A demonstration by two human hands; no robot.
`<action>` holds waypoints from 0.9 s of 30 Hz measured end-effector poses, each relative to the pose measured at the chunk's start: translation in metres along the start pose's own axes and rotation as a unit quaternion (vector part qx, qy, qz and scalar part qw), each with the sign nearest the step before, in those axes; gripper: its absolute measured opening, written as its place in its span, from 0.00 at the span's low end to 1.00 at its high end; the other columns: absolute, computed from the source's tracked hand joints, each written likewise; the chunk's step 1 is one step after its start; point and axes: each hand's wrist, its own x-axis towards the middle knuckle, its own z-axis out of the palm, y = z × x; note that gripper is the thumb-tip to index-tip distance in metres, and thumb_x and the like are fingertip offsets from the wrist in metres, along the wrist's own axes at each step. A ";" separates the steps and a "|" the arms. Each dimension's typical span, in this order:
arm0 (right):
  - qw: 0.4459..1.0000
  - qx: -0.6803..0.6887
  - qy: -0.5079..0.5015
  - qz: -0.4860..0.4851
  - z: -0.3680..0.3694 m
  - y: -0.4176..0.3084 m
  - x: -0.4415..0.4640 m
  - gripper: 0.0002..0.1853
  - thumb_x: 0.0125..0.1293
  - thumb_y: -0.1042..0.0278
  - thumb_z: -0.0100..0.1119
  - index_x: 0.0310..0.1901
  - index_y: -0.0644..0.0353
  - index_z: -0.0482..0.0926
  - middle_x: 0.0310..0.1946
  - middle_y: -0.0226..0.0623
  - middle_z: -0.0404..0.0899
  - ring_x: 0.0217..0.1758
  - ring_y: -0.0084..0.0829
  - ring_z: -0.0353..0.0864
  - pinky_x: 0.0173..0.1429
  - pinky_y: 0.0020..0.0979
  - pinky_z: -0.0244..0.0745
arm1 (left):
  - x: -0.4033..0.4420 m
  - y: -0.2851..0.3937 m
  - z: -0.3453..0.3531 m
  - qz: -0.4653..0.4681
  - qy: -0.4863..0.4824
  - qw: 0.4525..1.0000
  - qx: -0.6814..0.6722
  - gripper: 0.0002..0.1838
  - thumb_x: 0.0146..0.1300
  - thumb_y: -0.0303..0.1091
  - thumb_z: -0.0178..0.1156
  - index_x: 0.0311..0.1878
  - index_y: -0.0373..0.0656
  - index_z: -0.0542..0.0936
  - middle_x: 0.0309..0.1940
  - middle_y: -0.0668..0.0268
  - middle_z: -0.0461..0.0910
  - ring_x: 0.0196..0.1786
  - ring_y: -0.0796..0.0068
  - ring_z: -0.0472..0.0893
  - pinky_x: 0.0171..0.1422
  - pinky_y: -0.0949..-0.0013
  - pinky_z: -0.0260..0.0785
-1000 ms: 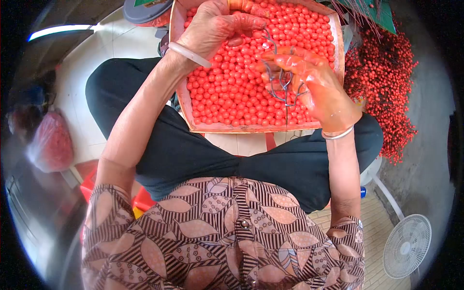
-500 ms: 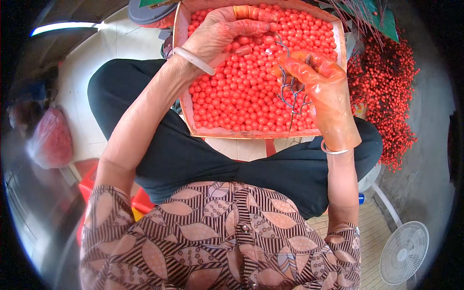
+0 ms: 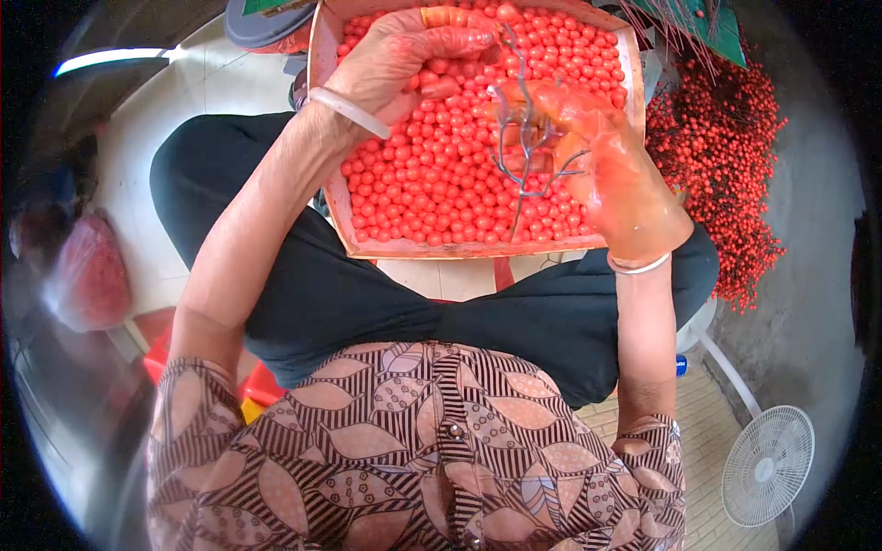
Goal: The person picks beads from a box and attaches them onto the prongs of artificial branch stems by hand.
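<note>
My right hand (image 3: 588, 138), in a translucent orange-stained glove, grips a thin grey branched twig (image 3: 525, 151) over the box. The twig's forks spread in front of the gloved fingers, and its upper tip reaches my left fingertips. My left hand (image 3: 413, 50) wears orange finger covers and is stained red. Its thumb and forefinger are pinched together at that tip; what lies between them is too small to make out. Beneath both hands, many loose red berry-like balls (image 3: 441, 184) fill a shallow box (image 3: 478, 250) at my crossed legs.
To the right of the box lies a large heap of red-berried branches (image 3: 726, 184). Bare stems (image 3: 680, 37) rest on something green at the top right. A white fan (image 3: 767, 466) stands lower right. At left are a bag of red material (image 3: 92, 275) and a lidded bucket (image 3: 266, 28).
My right hand has turned and shifted left, bringing the twig more upright with its tip at my left fingertips. The whole view has shifted slightly.
</note>
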 end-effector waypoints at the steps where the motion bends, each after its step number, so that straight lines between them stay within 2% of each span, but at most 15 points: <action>1: 0.998 -0.042 -0.030 -0.037 -0.003 0.003 0.000 0.10 0.63 0.68 0.51 0.41 0.63 0.77 0.36 0.35 0.76 0.38 0.25 0.76 0.41 0.25 0.72 | -0.001 0.003 0.000 -0.003 0.024 1.000 0.012 0.11 0.58 0.28 0.56 0.45 0.39 0.76 0.38 0.65 0.80 0.37 0.82 0.80 0.24 0.90 0.66; 4: 0.976 -0.146 -0.111 -0.120 -0.012 0.019 0.001 0.13 0.64 0.66 0.50 0.45 0.65 0.75 0.40 0.36 0.75 0.44 0.26 0.76 0.45 0.27 0.72 | -0.002 0.005 0.006 0.013 0.106 0.993 0.043 0.11 0.58 0.28 0.56 0.45 0.38 0.76 0.37 0.63 0.80 0.38 0.80 0.80 0.23 0.91 0.66; 5: 0.968 -0.165 -0.133 -0.130 -0.015 0.021 0.004 0.14 0.63 0.65 0.51 0.45 0.66 0.74 0.41 0.36 0.74 0.45 0.27 0.75 0.46 0.27 0.71 | -0.002 0.005 0.006 -0.001 0.092 0.996 0.011 0.09 0.58 0.27 0.56 0.42 0.38 0.77 0.34 0.64 0.80 0.34 0.81 0.79 0.24 0.89 0.67; 7: 0.971 -0.146 -0.154 -0.114 -0.015 0.021 0.005 0.17 0.62 0.62 0.52 0.46 0.68 0.73 0.41 0.36 0.74 0.46 0.27 0.75 0.49 0.28 0.70 | -0.002 0.009 0.006 -0.030 0.063 0.996 -0.053 0.05 0.57 0.25 0.57 0.37 0.38 0.78 0.29 0.66 0.80 0.27 0.83 0.78 0.25 0.86 0.68; 8: 0.979 -0.107 -0.153 -0.088 -0.011 0.019 0.004 0.18 0.62 0.61 0.52 0.45 0.69 0.73 0.41 0.36 0.74 0.46 0.28 0.75 0.51 0.28 0.69 | -0.003 0.010 0.009 -0.024 0.076 0.996 -0.046 0.05 0.57 0.25 0.57 0.37 0.38 0.78 0.29 0.66 0.80 0.27 0.83 0.78 0.25 0.86 0.68; 10: 0.986 -0.088 -0.135 -0.050 -0.002 0.013 0.002 0.19 0.61 0.59 0.53 0.44 0.69 0.74 0.41 0.37 0.75 0.47 0.28 0.74 0.52 0.28 0.68 | -0.004 0.011 0.015 -0.011 0.102 0.994 -0.030 0.05 0.57 0.25 0.57 0.37 0.39 0.78 0.30 0.66 0.80 0.27 0.83 0.78 0.25 0.86 0.68; 12: 0.987 -0.126 -0.100 -0.027 0.005 0.008 -0.001 0.19 0.60 0.59 0.55 0.44 0.69 0.74 0.40 0.38 0.75 0.47 0.28 0.74 0.53 0.28 0.68 | -0.004 0.009 0.011 -0.015 0.068 0.997 -0.042 0.05 0.58 0.25 0.56 0.37 0.38 0.78 0.31 0.66 0.80 0.28 0.83 0.78 0.25 0.85 0.69; 13: 0.990 -0.088 -0.107 -0.035 0.002 0.013 0.000 0.18 0.60 0.60 0.55 0.44 0.68 0.74 0.40 0.38 0.76 0.46 0.28 0.75 0.52 0.28 0.68 | -0.004 0.008 0.009 -0.017 0.052 0.997 -0.048 0.05 0.58 0.25 0.56 0.37 0.38 0.78 0.31 0.65 0.80 0.28 0.83 0.79 0.25 0.85 0.69; 16: 0.994 0.006 -0.102 -0.039 -0.005 0.025 0.005 0.15 0.59 0.63 0.56 0.42 0.67 0.74 0.39 0.38 0.77 0.44 0.28 0.76 0.50 0.28 0.69 | -0.004 0.008 0.017 -0.014 0.082 0.996 -0.033 0.05 0.58 0.25 0.56 0.37 0.38 0.78 0.32 0.64 0.80 0.30 0.81 0.79 0.27 0.84 0.69; 18: 0.997 0.039 -0.067 -0.018 0.002 0.022 0.006 0.13 0.59 0.64 0.56 0.40 0.66 0.75 0.36 0.37 0.78 0.42 0.28 0.77 0.48 0.27 0.70 | -0.004 0.010 0.024 -0.004 0.092 0.995 -0.034 0.05 0.58 0.24 0.56 0.37 0.38 0.78 0.33 0.63 0.80 0.32 0.78 0.80 0.30 0.82 0.72; 21: 0.999 0.012 -0.015 0.028 0.004 0.015 0.008 0.11 0.59 0.65 0.56 0.38 0.64 0.76 0.32 0.34 0.78 0.36 0.26 0.78 0.43 0.26 0.70 | -0.003 0.009 0.025 -0.003 0.093 0.995 -0.037 0.06 0.58 0.24 0.56 0.39 0.37 0.77 0.35 0.61 0.80 0.36 0.75 0.80 0.36 0.78 0.74; 22: 1.000 0.001 -0.005 0.017 0.003 0.015 0.008 0.10 0.59 0.66 0.56 0.37 0.64 0.76 0.31 0.34 0.78 0.35 0.25 0.77 0.42 0.26 0.70 | -0.004 0.009 0.024 -0.004 0.092 0.995 -0.037 0.07 0.58 0.24 0.55 0.39 0.37 0.77 0.36 0.61 0.80 0.37 0.74 0.80 0.38 0.76 0.75; 25: 0.999 -0.021 0.023 -0.016 0.000 0.017 0.009 0.09 0.59 0.67 0.56 0.36 0.63 0.76 0.27 0.33 0.78 0.31 0.23 0.76 0.38 0.24 0.69 | -0.002 -0.005 0.014 0.027 0.129 0.991 0.014 0.11 0.58 0.28 0.56 0.45 0.38 0.76 0.40 0.63 0.79 0.41 0.78 0.80 0.30 0.88 0.70; 27: 0.998 -0.019 0.039 -0.039 0.001 0.017 0.011 0.08 0.59 0.67 0.56 0.35 0.63 0.77 0.26 0.33 0.78 0.29 0.22 0.75 0.36 0.23 0.68 | -0.003 -0.004 0.005 -0.025 0.083 0.996 0.027 0.12 0.58 0.28 0.56 0.46 0.38 0.75 0.43 0.64 0.78 0.44 0.77 0.79 0.37 0.85 0.71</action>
